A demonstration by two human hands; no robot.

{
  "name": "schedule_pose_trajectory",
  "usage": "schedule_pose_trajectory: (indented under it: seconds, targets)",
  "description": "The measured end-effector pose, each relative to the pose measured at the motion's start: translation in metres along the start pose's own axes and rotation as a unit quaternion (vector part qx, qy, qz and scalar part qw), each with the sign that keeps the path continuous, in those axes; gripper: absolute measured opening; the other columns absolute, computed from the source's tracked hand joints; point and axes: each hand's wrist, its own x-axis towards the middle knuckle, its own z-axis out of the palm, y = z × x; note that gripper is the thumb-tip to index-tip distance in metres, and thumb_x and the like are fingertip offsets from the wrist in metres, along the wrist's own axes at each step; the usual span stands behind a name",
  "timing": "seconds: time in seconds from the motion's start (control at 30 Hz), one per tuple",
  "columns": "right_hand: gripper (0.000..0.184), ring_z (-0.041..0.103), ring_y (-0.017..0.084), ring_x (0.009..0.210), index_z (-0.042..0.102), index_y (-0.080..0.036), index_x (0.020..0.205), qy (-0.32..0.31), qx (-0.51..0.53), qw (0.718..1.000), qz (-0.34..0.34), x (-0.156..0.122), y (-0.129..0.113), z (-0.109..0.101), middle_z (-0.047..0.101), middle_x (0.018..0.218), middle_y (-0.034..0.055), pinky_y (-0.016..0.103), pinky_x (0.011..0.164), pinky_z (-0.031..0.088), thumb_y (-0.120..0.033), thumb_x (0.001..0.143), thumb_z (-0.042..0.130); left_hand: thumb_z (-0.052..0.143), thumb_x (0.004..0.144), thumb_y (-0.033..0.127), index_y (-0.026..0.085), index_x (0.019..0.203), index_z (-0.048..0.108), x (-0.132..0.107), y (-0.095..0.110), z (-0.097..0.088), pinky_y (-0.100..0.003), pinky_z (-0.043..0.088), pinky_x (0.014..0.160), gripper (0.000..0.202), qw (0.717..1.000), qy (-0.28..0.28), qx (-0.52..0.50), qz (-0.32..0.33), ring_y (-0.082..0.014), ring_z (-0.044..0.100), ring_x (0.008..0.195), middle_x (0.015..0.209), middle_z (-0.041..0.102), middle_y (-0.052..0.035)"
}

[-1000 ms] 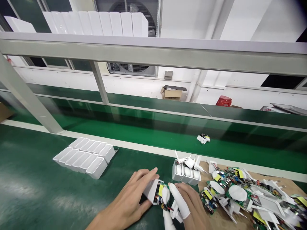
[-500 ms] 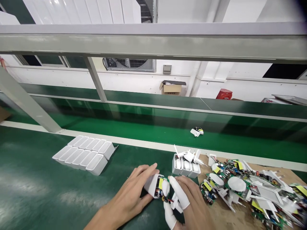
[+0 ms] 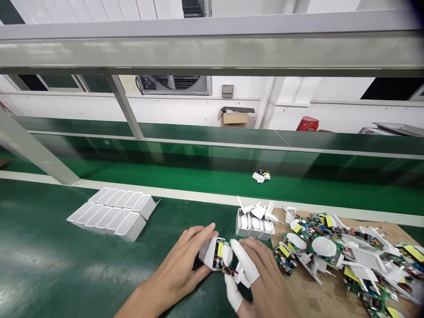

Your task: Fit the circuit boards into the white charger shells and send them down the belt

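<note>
My left hand (image 3: 185,260) grips a white plastic charger case (image 3: 207,255), its open end turned to the right. Partly inside that opening sits a circuit board (image 3: 220,257) with yellow tape and a white pad. My right hand (image 3: 256,274), with white finger cots on thumb and index finger, pinches the board's outer end. A white plug cover (image 3: 242,277) hangs by wires there, partly hidden by the fingers. Just beyond, three white cases (image 3: 255,232) stand together, with boards inside and plug covers (image 3: 260,210) lying on top.
Several white cases (image 3: 109,212) stand in two rows at the left. Boards with plug covers lie heaped on brown cardboard (image 3: 304,291) at the right. One board with a cover (image 3: 262,176) lies on the green belt (image 3: 185,179) behind the pale rail. A metal frame (image 3: 198,53) crosses above.
The view has shifted slightly, so the surroundings sit a little higher and further left. Both hands keep their hold, and the board still sits partly inside the case.
</note>
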Motion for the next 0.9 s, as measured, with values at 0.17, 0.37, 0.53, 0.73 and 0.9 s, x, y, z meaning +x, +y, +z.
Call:
schedule_pose_trajectory:
  seconds: [0.17,0.37,0.53,0.73,0.9]
  targets:
    - [0.061,0.064,0.032,0.115,0.05,-0.007,0.146,-0.009,0.024,1.0,-0.008,-0.004,0.002,0.002,0.069,0.117,0.0182,0.05,0.098,0.057,-0.008,0.085,0.052,0.063,0.102,0.011,0.042,0.167,0.015,-0.001,0.002,0.002,-0.052,0.048,0.118,0.086,0.999,-0.009,-0.03,0.009,-0.0292,0.049,0.141,0.149,0.059,-0.007]
    - [0.048,0.064,0.029,0.126,0.054,-0.015,0.145,-0.023,0.162,0.985,0.05,-0.007,0.007,-0.001,0.066,0.133,0.0184,0.041,0.1,0.061,-0.014,0.097,0.054,0.064,0.097,0.016,0.041,0.169,0.005,-0.004,0.005,0.004,-0.054,0.046,0.121,0.096,0.987,-0.072,-0.14,-0.029,-0.0311,0.052,0.147,0.163,0.049,-0.0086]
    - [0.046,0.064,0.025,0.134,0.057,-0.019,0.143,-0.082,0.166,0.983,0.015,-0.012,0.011,0.008,0.063,0.144,0.0168,0.035,0.11,0.057,-0.008,0.098,0.056,0.056,0.105,0.025,0.035,0.169,0.017,-0.004,0.01,-0.004,-0.055,0.04,0.126,0.076,0.972,-0.036,-0.226,-0.049,-0.0306,0.05,0.149,0.162,0.05,-0.0116]
    - [0.045,0.075,0.022,0.109,0.059,-0.014,0.134,-0.082,0.184,0.978,-0.05,0.0,0.007,0.016,0.069,0.126,0.0195,0.029,0.089,0.066,0.002,0.093,0.052,0.058,0.107,0.041,0.037,0.17,0.008,-0.009,0.01,-0.014,-0.059,0.038,0.124,0.081,0.973,-0.027,-0.217,-0.072,-0.0336,0.045,0.152,0.165,0.047,-0.012]
    - [0.049,0.073,0.022,0.108,0.058,-0.017,0.136,-0.058,0.211,0.975,-0.033,0.017,-0.001,0.01,0.067,0.126,0.018,0.031,0.087,0.066,0.002,0.091,0.056,0.082,0.089,0.057,0.037,0.169,0.002,-0.011,0.007,-0.015,-0.057,0.044,0.12,0.115,0.976,0.06,-0.21,-0.014,-0.0376,0.048,0.148,0.167,0.042,-0.0142]
